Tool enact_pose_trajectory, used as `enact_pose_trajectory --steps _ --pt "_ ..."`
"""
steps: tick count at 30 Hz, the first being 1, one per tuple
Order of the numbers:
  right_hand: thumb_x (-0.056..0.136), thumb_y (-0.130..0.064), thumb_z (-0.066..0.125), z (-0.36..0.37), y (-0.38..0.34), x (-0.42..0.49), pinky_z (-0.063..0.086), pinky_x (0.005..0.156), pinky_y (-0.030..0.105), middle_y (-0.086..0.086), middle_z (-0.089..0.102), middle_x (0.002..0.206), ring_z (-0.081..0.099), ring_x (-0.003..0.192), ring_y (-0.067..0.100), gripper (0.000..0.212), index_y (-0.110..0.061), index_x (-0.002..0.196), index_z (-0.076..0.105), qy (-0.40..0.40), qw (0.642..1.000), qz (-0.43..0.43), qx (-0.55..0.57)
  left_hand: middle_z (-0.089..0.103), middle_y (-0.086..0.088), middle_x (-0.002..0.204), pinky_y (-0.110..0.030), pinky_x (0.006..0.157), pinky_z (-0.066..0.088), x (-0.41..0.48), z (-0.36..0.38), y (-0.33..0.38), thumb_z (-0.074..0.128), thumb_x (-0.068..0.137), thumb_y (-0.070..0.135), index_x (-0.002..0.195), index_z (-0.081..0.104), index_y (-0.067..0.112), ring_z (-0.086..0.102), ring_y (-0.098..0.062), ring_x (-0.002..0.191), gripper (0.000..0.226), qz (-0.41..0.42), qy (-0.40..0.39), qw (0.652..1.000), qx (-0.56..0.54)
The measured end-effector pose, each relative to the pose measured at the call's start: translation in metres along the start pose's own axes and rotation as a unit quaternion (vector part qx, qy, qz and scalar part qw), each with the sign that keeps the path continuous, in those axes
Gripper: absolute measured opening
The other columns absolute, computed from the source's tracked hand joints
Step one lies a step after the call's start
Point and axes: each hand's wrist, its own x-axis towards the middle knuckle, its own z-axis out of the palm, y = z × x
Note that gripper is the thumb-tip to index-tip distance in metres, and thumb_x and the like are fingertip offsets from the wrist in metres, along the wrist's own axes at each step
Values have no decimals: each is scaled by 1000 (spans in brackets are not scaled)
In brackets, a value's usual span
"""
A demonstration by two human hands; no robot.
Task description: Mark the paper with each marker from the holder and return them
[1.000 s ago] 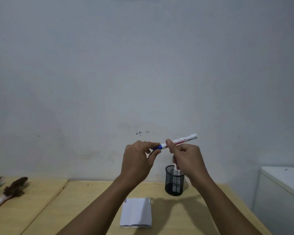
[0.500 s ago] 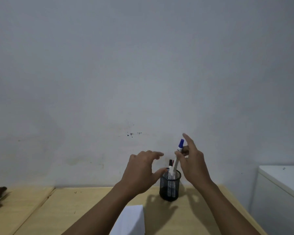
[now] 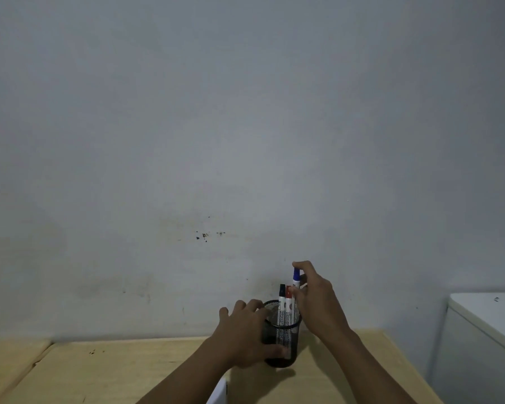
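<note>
A black mesh holder [image 3: 286,339] stands on the wooden table near the wall. My left hand [image 3: 245,336] wraps around its left side. My right hand [image 3: 315,298] pinches a blue-capped white marker [image 3: 296,277] upright, its lower end inside the holder. A black-capped marker [image 3: 282,298] and a red-capped marker [image 3: 288,300] stand in the holder beside it. Only a corner of the white paper [image 3: 219,393] shows at the bottom edge.
The light wooden table [image 3: 129,371] meets a grey wall just behind the holder. A white cabinet [image 3: 484,330] stands to the right of the table. A seam in the tabletop runs at the far left.
The capped blue marker swung from level to upright and went down into the holder in my right hand. My left hand let go of the cap and took hold of the holder.
</note>
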Motion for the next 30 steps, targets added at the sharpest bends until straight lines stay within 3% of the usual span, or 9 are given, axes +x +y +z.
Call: enact_pose_trajectory --steps 7,10,16,21,24,30 --pt "93 -20 67 20 23 2 58 63 27 3 72 104 67 80 14 40 -25 131 54 -34 997 42 -49 24 2 155 -57 111 24 11 12 -7 49 76 78 149 27 35 26 -27 137 87 3 -9 1000 17" --pt "95 -26 65 28 26 -1 55 70 22 3 72 117 68 88 13 40 -23 134 56 -35 997 50 -52 22 1 156 -57 112 23 13 11 -7 50 78 76 148 28 35 25 -27 138 83 5 -14 1000 22" --pt "99 -28 58 31 21 -3 57 91 34 2 67 133 67 111 19 48 -26 146 48 -44 995 51 -74 21 2 157 -57 113 22 16 13 -7 50 79 76 149 28 35 24 -26 139 84 -1 -18 1000 17" --pt "98 -29 60 26 18 -5 58 79 31 4 70 123 70 97 19 53 -28 146 38 -46 995 47 -80 21 3 158 -58 114 20 14 14 -8 50 78 77 149 26 36 24 -26 141 85 -2 -18 1000 7" --pt "100 -27 55 18 10 -5 55 89 35 4 65 133 67 109 20 47 -25 145 40 -48 994 41 -89 23 3 158 -57 113 20 10 10 -8 49 78 77 150 23 36 25 -25 141 87 -9 -14 1000 -16" --pt "99 -32 56 4 -18 -12 51 97 46 2 65 130 60 117 23 46 -27 143 43 -51 993 12 -108 26 0 157 -57 112 23 -18 -15 -10 45 83 74 151 24 33 27 -26 141 82 -23 57 998 -31"
